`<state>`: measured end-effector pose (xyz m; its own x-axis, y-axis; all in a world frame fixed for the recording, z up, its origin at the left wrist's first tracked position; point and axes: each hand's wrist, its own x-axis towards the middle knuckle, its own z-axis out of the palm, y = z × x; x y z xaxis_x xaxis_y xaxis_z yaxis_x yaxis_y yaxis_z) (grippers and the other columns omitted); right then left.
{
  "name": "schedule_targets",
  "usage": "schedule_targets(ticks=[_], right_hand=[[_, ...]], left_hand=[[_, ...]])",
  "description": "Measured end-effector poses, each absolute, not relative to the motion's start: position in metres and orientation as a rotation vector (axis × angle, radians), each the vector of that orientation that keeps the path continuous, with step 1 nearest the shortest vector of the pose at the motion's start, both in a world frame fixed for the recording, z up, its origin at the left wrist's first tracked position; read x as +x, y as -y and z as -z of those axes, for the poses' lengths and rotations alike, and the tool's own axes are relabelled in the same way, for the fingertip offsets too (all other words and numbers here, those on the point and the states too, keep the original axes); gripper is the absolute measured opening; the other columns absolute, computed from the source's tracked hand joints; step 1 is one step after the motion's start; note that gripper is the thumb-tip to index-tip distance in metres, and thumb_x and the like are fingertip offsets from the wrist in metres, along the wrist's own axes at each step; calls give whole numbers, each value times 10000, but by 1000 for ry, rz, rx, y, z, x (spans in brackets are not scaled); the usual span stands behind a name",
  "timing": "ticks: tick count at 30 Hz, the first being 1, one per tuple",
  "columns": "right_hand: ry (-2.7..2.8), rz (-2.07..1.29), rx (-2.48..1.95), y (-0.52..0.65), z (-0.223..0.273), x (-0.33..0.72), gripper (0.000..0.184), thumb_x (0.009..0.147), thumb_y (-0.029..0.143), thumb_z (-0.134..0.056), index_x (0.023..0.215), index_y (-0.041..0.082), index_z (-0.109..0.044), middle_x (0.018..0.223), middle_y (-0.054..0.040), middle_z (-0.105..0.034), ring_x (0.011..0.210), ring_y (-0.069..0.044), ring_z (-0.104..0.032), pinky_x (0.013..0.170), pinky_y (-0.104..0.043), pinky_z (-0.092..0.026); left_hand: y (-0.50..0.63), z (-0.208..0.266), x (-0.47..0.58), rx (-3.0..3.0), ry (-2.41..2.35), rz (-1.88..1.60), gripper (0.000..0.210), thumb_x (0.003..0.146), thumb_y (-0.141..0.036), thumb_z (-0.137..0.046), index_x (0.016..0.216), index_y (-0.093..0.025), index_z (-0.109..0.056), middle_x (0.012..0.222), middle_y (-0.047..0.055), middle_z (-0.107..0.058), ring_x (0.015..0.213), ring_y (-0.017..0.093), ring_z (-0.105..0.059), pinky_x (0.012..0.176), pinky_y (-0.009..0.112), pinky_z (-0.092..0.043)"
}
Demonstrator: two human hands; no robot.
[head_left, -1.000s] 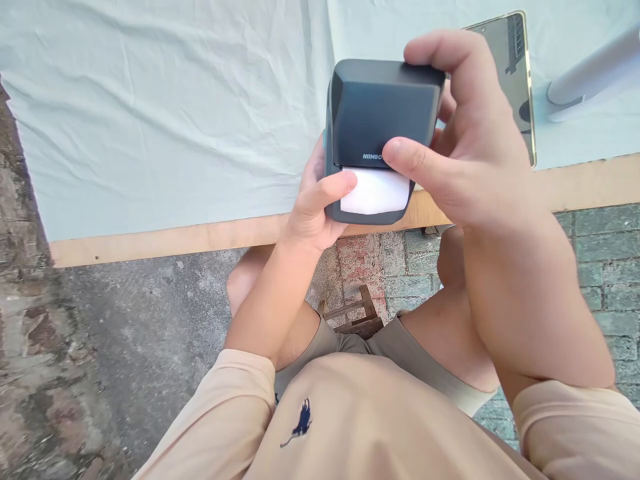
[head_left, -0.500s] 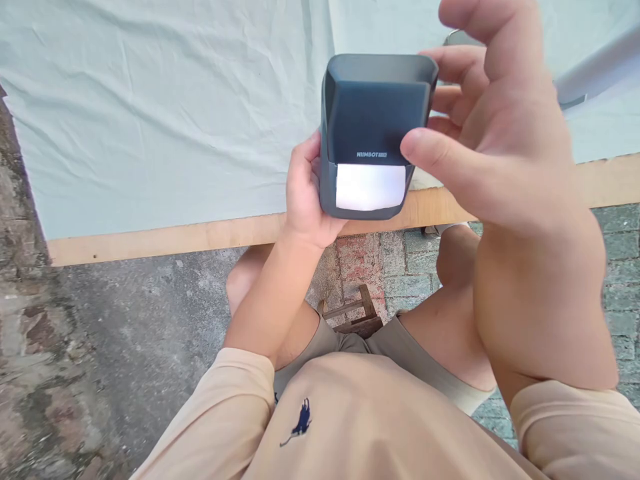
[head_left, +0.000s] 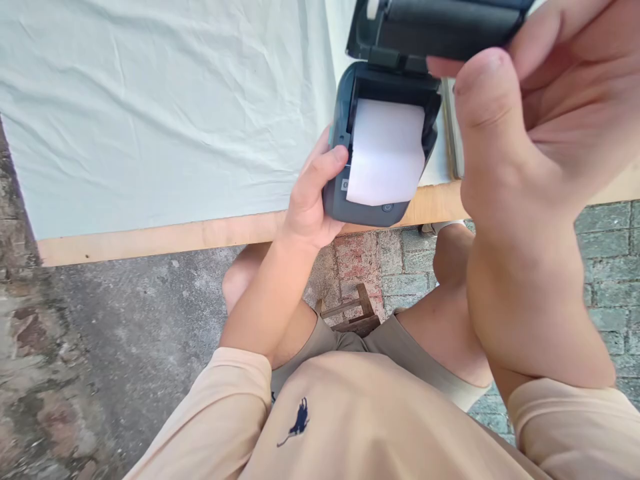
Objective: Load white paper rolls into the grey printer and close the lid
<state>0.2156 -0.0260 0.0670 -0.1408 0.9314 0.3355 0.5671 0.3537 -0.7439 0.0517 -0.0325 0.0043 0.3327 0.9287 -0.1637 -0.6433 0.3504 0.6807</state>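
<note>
A dark label printer [head_left: 345, 193] is held above the table's front edge, its lid [head_left: 440, 30] swung up and back on the hinge. Inside the body lies white label paper [head_left: 387, 153], its front end hanging over the printer's front face. My left hand [head_left: 315, 197] wraps round the printer's left side, thumb on the top rim. At the upper right my right hand [head_left: 540, 100] has its thumb and fingers closed at the right end of the raised lid. Part of the lid runs out of the top of the picture.
A pale cloth [head_left: 165, 120] covers the table, with a bare wooden edge [head_left: 225, 230] in front. Right of the printer, a flat object with a metallic rim [head_left: 453, 143] is partly hidden by my right hand. A small wooden stool [head_left: 357, 313] stands between my legs on the paving.
The printer's lid has gone from closed to raised, baring the label paper inside. My right hand has moved up and right with the lid; my left thumb now rests on the rim.
</note>
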Motion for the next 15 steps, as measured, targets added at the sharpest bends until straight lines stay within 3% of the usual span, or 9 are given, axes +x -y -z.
schedule_targets(ticks=[3,6,11,15], right_hand=[[2009,-337,-1273,28,-65,213,60,906,227,-486,910,198,-539,923,-5,-591,1001,-135,-590,834,-313,-500],[2177,-215,-1398,27,-63,216,127,865,234,-551,961,233,-634,879,17,-643,872,-151,-579,858,-373,-475],[2239,-428,-1752,26,-64,214,249,791,263,-624,1039,291,-617,837,-36,-622,986,-287,-528,858,-501,-453],[2161,-459,-1721,26,-66,212,314,731,218,-652,1029,288,-585,995,-4,-642,916,-238,-565,833,-450,-469]], left_hand=[[33,-1,51,582,-659,-1094,237,880,-307,-425,1034,-213,-578,894,16,-640,1370,242,-457,1118,404,-430],[32,3,52,672,-610,-1097,243,843,-336,-510,1052,-235,-583,900,13,-637,1352,274,-470,1076,419,-471],[32,7,53,786,-574,-1077,327,784,-423,-613,1084,-305,-564,972,19,-643,1262,315,-538,855,396,-583],[34,3,53,737,-633,-1077,284,833,-399,-573,1094,-288,-571,911,2,-657,1259,300,-556,863,389,-587]])
